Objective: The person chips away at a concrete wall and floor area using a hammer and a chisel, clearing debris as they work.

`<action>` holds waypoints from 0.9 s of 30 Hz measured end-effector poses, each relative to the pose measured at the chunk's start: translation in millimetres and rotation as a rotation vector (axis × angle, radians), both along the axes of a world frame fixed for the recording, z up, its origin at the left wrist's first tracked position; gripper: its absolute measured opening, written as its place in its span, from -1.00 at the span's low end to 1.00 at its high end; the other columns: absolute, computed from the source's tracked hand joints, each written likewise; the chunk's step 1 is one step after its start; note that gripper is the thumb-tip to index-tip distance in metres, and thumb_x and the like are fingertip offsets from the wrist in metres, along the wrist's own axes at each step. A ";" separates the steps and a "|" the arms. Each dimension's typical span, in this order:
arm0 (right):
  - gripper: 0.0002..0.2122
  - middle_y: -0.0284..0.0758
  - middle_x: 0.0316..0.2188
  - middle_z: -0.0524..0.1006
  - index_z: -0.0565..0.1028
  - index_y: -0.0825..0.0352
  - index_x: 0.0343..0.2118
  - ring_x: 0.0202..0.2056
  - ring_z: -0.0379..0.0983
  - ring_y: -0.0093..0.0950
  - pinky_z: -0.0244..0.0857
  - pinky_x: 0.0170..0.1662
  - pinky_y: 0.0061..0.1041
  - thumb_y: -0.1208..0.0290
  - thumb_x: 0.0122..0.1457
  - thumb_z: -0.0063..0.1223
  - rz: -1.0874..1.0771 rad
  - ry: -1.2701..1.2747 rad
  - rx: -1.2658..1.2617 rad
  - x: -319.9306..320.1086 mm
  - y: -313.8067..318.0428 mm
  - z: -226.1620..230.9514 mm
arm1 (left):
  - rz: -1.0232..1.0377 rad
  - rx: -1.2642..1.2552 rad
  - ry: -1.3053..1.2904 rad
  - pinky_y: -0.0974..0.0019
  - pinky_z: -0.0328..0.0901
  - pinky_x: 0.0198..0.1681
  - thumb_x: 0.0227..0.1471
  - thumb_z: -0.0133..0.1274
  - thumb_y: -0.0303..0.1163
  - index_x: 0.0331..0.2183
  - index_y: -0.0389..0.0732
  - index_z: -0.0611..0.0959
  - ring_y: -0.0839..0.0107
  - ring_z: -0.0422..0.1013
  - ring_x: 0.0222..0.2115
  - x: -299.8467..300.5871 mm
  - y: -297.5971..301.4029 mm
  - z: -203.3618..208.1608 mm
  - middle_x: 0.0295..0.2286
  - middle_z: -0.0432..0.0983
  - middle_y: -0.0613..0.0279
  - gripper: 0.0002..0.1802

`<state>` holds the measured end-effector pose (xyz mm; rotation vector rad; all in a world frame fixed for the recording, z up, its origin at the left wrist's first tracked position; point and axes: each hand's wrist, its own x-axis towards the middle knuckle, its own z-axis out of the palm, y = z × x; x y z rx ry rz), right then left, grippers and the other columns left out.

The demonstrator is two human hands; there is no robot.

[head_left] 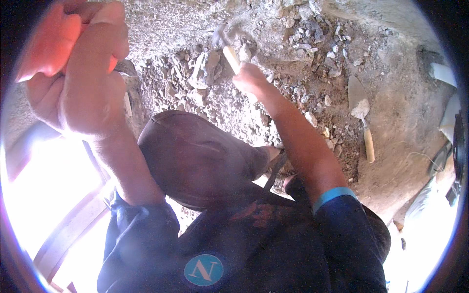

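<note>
My right hand [251,80] is closed around the pale wooden handle of a hammer [231,58]. The dark hammer head is blurred and lies over broken rock and grit at the foot of a rough stone face. Large and close at the upper left, my left hand [93,83] is raised with its fingers curled. Against them shows a bright red-orange thing [51,49], whose kind I cannot make out. Right of my right forearm, a trowel [359,95] with a wooden handle lies on the dirt, a pale lump on its blade.
Loose stones [312,44] and rubble [195,78] cover the ground ahead. My bent knee [195,151] in dark trousers is below the rubble. Pale bags or sheets [425,210] lie at the right rim. A curved beam-like piece [73,224] stands in strong glare at lower left.
</note>
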<state>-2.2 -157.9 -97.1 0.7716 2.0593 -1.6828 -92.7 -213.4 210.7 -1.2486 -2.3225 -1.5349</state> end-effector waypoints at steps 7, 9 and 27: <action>-0.80 -0.07 -0.69 0.50 0.52 0.56 -0.55 -0.65 0.51 -0.30 0.40 -0.55 -0.37 0.45 -0.11 0.07 0.288 0.091 -0.141 48.0 -8.2 5.3 | -0.487 -0.351 1.093 0.51 0.24 -0.54 -0.20 0.06 -0.79 -0.35 -0.39 0.60 0.43 0.36 -0.60 -20.9 9.2 17.0 -0.56 0.46 0.10 -0.75; -0.80 -0.01 -0.65 0.51 0.52 0.56 -0.52 -0.58 0.53 -0.20 0.41 -0.47 -0.33 0.49 -0.18 0.02 0.319 0.190 0.009 74.9 -21.4 -7.3 | -0.248 -0.183 0.843 0.52 0.25 -0.52 -0.20 0.05 -0.80 -0.39 -0.34 0.63 0.44 0.38 -0.59 -6.5 22.7 7.6 -0.56 0.48 0.11 -0.75; -0.66 -0.33 -0.70 0.39 0.41 0.43 -0.33 -0.75 0.32 -0.55 0.23 -0.67 -0.52 0.23 -0.01 0.18 0.315 -0.083 0.082 120.9 159.0 99.1 | 0.012 0.038 0.243 0.54 0.20 -0.60 -0.22 0.11 -0.73 -0.36 -0.38 0.55 0.50 0.35 -0.62 -3.0 -6.2 -10.6 -0.49 0.50 0.04 -0.75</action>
